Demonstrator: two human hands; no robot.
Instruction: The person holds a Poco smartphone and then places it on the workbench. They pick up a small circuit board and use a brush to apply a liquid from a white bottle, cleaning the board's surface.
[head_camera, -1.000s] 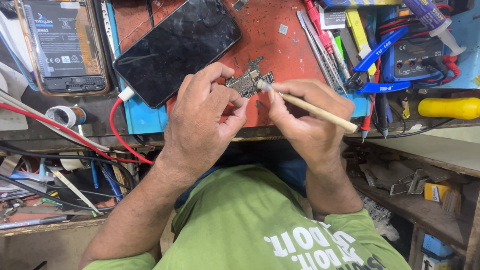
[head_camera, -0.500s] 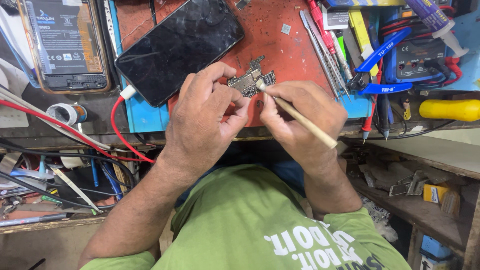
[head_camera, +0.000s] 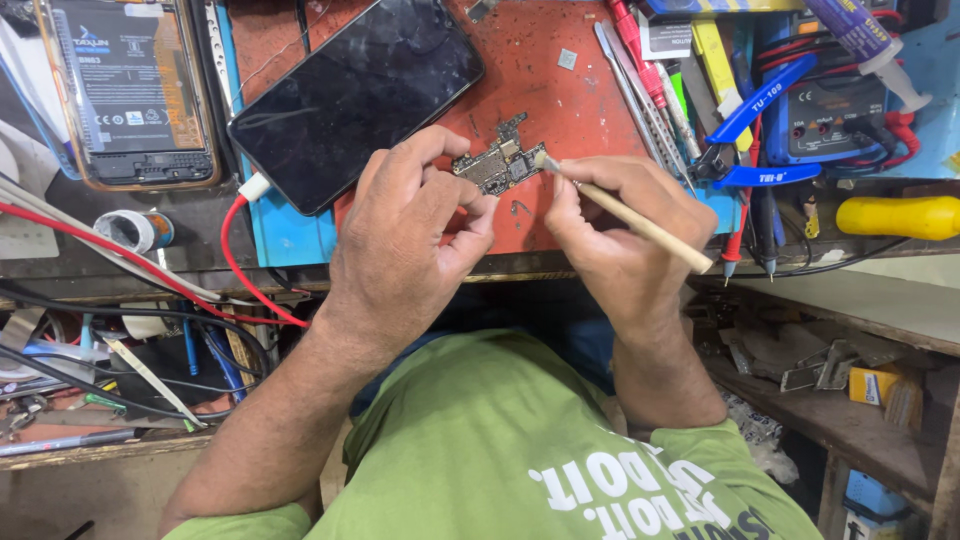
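Note:
My left hand pinches a small phone circuit board between thumb and fingers, just above the red work mat. My right hand grips a thin wooden-handled brush, its tip touching the right edge of the board. A black smartphone lies screen up on the mat to the left of the board, with a white and red cable plugged into its lower end.
An open phone back showing its battery lies at far left. Tweezers, screwdrivers and blue-handled pliers crowd the right, beside a yellow tool handle and a glue tube. Cables and clutter fill the lower left shelf.
The brush handle has tilted down a little and its tip has shifted slightly along the board's edge. Both hands stay in nearly the same place.

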